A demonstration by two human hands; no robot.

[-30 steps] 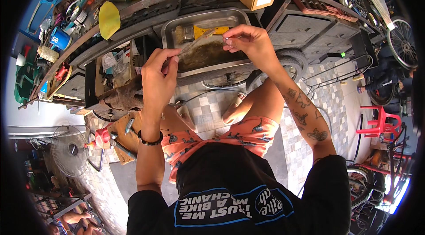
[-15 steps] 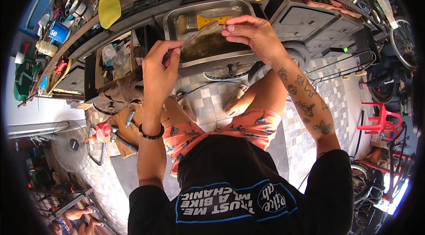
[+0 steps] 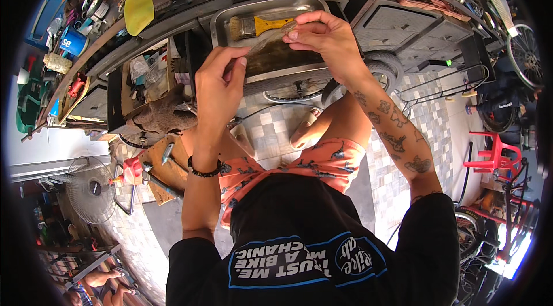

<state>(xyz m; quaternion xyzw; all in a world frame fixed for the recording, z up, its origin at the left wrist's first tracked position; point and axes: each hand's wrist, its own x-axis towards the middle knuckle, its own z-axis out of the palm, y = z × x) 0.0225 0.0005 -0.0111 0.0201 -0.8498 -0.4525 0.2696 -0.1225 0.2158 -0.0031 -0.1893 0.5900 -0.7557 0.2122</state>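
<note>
Left hand (image 3: 220, 78): Although it had shifted slightly rightward, its thumb and forefinger remained pinched on the near end of a thin, long, translucent piece (image 3: 286, 28) with a brownish far end.
Right hand (image 3: 329, 39): Thumb and fingers were drawn nearly together at that brownish end, where a small gap had shown half a second earlier; whether they gripped it or held something small of their own could not be told.
Translucent piece: It slanted through the air between the hands, above a rectangular, silver-coloured metal tray (image 3: 288, 72).
Tray contents: A flat brush with a yellow handle and pale bristles (image 3: 253, 27) lay toward the far side, apparently undisturbed.
Gap between hands: Narrowed; in this inspector's judgement, handling had passed from one end of the piece to both.
</note>
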